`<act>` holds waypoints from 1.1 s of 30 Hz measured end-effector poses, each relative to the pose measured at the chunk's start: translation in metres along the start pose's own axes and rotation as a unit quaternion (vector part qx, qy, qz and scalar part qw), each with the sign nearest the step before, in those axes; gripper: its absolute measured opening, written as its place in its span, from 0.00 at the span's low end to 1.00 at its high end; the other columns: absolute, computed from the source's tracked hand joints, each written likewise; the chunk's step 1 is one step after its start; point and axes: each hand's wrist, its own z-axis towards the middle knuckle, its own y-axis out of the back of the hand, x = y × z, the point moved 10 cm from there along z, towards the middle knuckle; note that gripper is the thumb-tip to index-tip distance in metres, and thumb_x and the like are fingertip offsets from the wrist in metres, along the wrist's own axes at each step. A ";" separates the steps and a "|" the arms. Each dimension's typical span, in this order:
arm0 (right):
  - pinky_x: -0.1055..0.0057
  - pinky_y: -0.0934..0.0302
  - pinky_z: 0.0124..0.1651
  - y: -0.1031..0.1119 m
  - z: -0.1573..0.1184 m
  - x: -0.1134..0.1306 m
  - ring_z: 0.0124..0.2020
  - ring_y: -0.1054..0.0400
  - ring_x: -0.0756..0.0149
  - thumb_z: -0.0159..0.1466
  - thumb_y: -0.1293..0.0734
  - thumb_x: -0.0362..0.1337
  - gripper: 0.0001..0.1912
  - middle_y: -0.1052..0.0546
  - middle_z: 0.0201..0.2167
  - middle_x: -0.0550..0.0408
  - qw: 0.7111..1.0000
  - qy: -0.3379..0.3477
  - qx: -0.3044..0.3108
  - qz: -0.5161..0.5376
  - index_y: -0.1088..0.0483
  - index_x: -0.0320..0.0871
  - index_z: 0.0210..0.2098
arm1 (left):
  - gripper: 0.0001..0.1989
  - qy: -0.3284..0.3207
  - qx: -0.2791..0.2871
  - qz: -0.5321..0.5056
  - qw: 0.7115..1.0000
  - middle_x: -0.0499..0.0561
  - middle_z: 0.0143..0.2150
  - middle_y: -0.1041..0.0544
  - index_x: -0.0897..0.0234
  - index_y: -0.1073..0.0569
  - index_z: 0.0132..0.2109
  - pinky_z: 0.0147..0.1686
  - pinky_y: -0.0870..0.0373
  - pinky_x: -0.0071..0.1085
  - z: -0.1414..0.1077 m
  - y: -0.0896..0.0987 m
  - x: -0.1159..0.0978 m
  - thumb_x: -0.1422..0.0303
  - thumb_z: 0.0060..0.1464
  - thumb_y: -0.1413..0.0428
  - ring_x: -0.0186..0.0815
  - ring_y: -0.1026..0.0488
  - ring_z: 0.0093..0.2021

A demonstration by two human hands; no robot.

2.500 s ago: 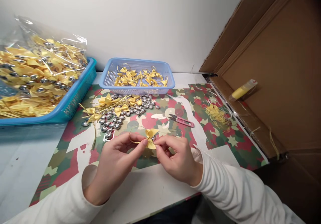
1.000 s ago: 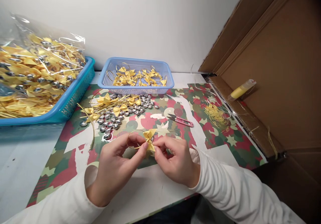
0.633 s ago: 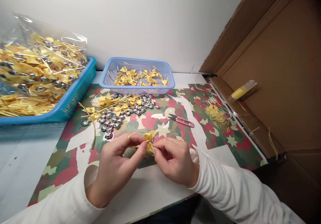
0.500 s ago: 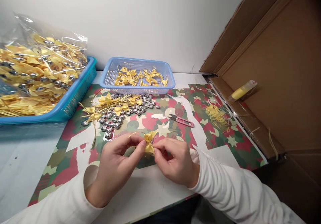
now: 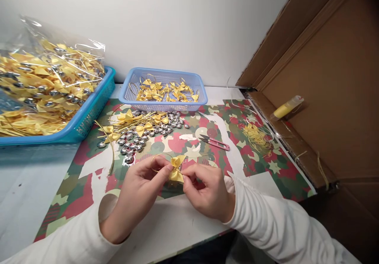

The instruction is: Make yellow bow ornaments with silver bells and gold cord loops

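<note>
Between my two hands is a yellow ribbon bow [image 5: 177, 168] with a thin gold cord looping out to the left. My left hand [image 5: 145, 189] pinches the bow's left side between thumb and forefinger. On the other side, my right hand [image 5: 204, 187] has its thumb and fingertips closed on the bow's right edge. A bit of something silvery shows at the bow's middle, mostly hidden. Just beyond the hands lie loose silver bells [image 5: 130, 147] and a bunch of yellow bows on gold cords [image 5: 127, 118].
A light blue basket [image 5: 162, 107] holds finished-looking bows at the back. At left, a larger blue basket [image 5: 89, 114] carries a clear bag [image 5: 59, 66] of bows. Pink thread snips [image 5: 217, 143], yellow thread scraps [image 5: 256, 135] and a yellow tube [image 5: 287, 108] lie rightward, beside cardboard [image 5: 325, 98].
My left fingers have shifted slightly on the bow, and more of its face shows. The view has moved a little; the right hand is nearly still.
</note>
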 end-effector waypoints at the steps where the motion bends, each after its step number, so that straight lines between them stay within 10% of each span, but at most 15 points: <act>1: 0.79 0.46 0.20 -0.002 -0.001 -0.003 0.17 0.41 0.75 0.60 0.38 0.30 0.05 0.34 0.16 0.61 1.000 -0.020 0.007 0.023 0.33 0.42 0.28 | 0.13 -0.001 0.000 0.000 1.000 0.47 0.22 0.30 0.65 0.27 0.25 0.17 0.37 0.21 0.000 0.000 0.000 0.62 0.52 0.41 0.29 0.35 0.22; 10: 0.78 0.39 0.25 -0.044 -0.020 -0.035 0.19 0.35 0.75 0.63 0.36 0.38 0.07 0.28 0.18 0.60 0.897 -0.260 0.137 0.329 0.39 0.42 0.34 | 0.13 0.001 -0.004 -0.008 1.000 0.44 0.19 0.33 0.65 0.29 0.23 0.16 0.40 0.20 -0.002 -0.001 -0.006 0.63 0.51 0.41 0.26 0.39 0.19; 33: 0.78 0.37 0.27 -0.075 -0.031 -0.028 0.18 0.33 0.77 0.57 0.26 0.50 0.24 0.23 0.21 0.59 0.725 -0.367 0.244 0.530 0.42 0.43 0.34 | 0.13 -0.092 -0.023 0.102 0.990 0.46 0.22 0.30 0.63 0.31 0.25 0.24 0.34 0.25 -0.009 0.004 -0.018 0.65 0.57 0.45 0.30 0.32 0.24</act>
